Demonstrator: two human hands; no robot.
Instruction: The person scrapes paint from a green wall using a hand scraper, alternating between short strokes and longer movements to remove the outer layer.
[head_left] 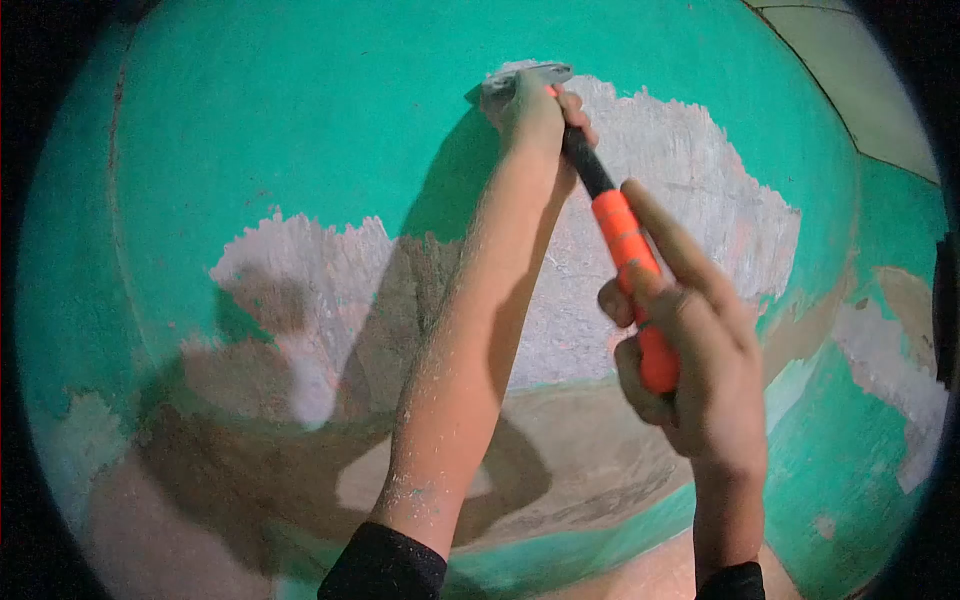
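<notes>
Both my hands are on a long-handled scraper with a black shaft and an orange grip. Up at the blade end, my left hand is closed around the tool, hiding part of its head. The grey scraper blade lies against the wall at the top edge of a bare patch. Lower and to the right, my right hand wraps the orange grip, its index finger stretched along it. Pale dust speckles my left forearm.
Green paint covers much of the wall, with ragged grey-white bare areas. A brownish band runs below them. At right, another wall section has a bare strip. My arms cast dark shadows on the left.
</notes>
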